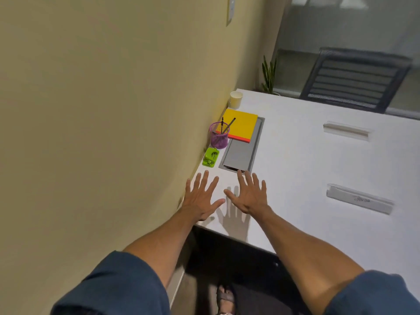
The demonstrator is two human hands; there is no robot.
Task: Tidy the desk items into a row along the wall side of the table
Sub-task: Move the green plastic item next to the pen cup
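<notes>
1. Both hands are empty, with flat palms and spread fingers. The left hand [200,198] and right hand [248,196] hover side by side over the near corner of the table [318,167].
2. The desk items lie straight ahead of the hands, close to the wall [113,110]. Nearest is a green tool [211,157], then a purple pen pot [219,135], a yellow notebook [241,126] and a paper cup [236,100].
3. The row's long axis runs away from the person, along the wall.
4. The left hand is on the wall side and nearer the green tool. The right hand's fingertips reach the near edge of the grey hatch [241,155].
5. The row looks largely finished. Two clear sign holders [346,130] lie well to the right, nearer the right hand.
</notes>
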